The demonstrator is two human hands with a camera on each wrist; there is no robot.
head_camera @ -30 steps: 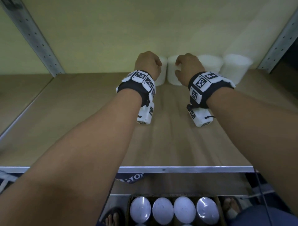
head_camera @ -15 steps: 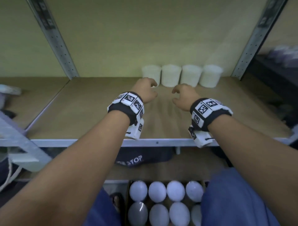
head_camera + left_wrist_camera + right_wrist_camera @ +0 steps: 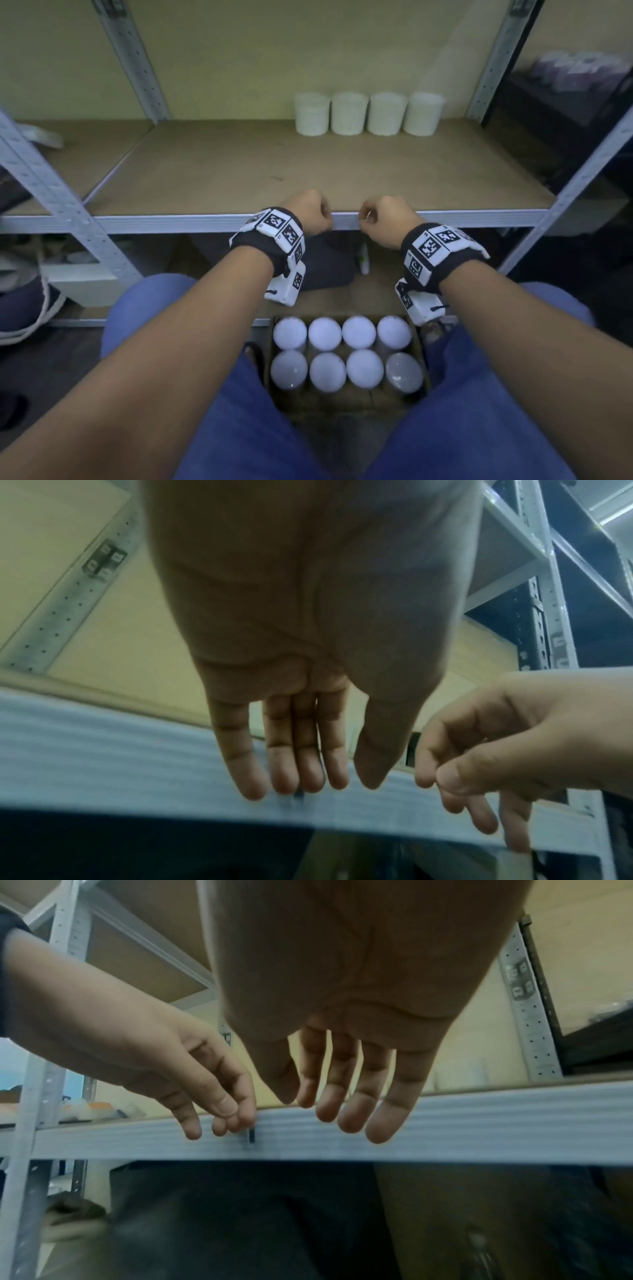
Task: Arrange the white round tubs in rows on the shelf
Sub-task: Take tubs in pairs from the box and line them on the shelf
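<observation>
Several white round tubs (image 3: 368,114) stand in one row at the back of the wooden shelf (image 3: 239,171), right of its middle. More tubs (image 3: 342,356) with round lids fill a cardboard box on the floor between my knees. My left hand (image 3: 313,212) and right hand (image 3: 383,216) hang side by side at the shelf's grey front rail (image 3: 171,224), both empty. In the wrist views the left hand's fingers (image 3: 291,767) and the right hand's fingers (image 3: 346,1096) hang loose and nearly straight in front of the rail.
Grey perforated uprights (image 3: 137,58) frame the shelf at left and right. A dark bag (image 3: 329,263) lies on the lower shelf behind the hands. The neighbouring bay at left holds a pale object (image 3: 41,135).
Both hands have let go of tubs at the back row and drawn back to the front rail, empty. The head view has tilted down, showing more of the box.
</observation>
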